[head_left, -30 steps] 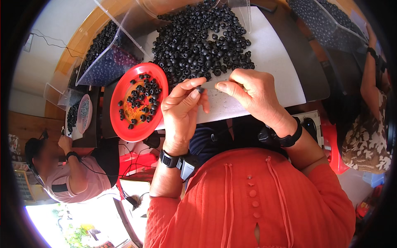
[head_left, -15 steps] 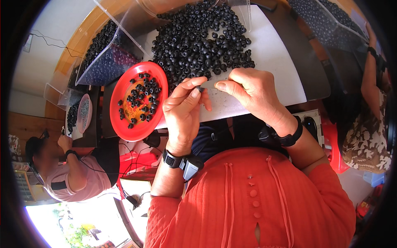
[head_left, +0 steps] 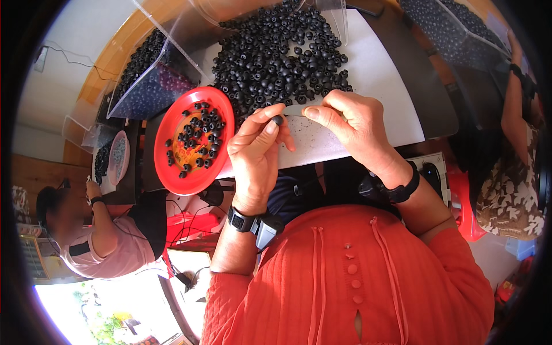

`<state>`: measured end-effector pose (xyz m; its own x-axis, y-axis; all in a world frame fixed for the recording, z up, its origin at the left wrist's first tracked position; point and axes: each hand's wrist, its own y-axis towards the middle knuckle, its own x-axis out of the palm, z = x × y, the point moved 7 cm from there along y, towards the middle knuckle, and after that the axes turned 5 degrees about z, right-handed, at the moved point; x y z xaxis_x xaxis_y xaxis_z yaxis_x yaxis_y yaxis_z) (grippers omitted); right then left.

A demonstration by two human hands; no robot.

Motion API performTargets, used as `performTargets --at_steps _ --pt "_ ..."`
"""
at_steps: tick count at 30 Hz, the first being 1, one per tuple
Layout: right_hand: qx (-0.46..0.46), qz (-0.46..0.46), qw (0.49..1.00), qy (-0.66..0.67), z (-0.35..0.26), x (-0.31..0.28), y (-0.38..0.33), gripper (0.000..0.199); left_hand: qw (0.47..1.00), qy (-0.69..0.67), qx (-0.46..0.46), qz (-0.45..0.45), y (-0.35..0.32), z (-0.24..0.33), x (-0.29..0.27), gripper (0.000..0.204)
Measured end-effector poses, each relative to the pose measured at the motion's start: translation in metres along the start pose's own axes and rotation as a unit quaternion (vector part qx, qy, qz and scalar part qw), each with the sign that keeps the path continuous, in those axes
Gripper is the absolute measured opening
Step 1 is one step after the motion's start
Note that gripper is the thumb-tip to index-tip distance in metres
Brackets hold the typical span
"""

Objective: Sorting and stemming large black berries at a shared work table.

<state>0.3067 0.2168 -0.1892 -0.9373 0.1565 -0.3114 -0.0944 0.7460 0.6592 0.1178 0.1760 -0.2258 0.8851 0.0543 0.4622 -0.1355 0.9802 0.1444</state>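
Pinched between the thumb and fingers of my left hand (head_left: 256, 152) is a small round black piece (head_left: 277, 120). My right hand (head_left: 352, 118) is closed on a thin, flat, pale blade (head_left: 295, 110). Its free end reaches to my left fingertips, just above the black piece; whether the two touch I cannot tell. Beyond both hands lies a big heap of similar black pieces (head_left: 276, 63), many with a round opening. A red plate (head_left: 167, 126) left of my left hand carries several more of them.
The heap rests on a white board (head_left: 385, 86) speckled with dark crumbs near me. Clear plastic bins of black pieces stand at the far left (head_left: 144, 86) and far right (head_left: 454, 34). One person (head_left: 106, 236) works at left, beside a pink dish (head_left: 119, 158); another (head_left: 512, 172) at right.
The blade's tip has shifted up off the black piece's side, and more of the blade shows. The piece sits more exposed in my left fingertips. Both hands have otherwise barely moved.
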Motion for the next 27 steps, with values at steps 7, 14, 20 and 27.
performTargets --at_steps 7,14,20,27 --pt "-0.001 0.038 0.998 0.044 -0.001 -0.006 -0.001 0.038 0.993 0.068 0.088 0.048 -0.01 0.033 0.002 0.025" --pt "-0.011 0.063 0.996 0.058 -0.001 -0.012 -0.002 0.035 0.844 0.45 0.252 0.147 -0.011 0.123 -0.041 0.024" --pt "-0.021 0.087 0.992 0.086 -0.003 -0.016 -0.003 0.031 0.732 0.615 0.294 0.018 -0.007 0.078 0.001 0.019" --pt "-0.058 0.115 0.99 0.052 -0.007 -0.017 -0.004 0.026 0.639 0.681 0.348 -0.079 0.017 0.036 0.047 0.019"
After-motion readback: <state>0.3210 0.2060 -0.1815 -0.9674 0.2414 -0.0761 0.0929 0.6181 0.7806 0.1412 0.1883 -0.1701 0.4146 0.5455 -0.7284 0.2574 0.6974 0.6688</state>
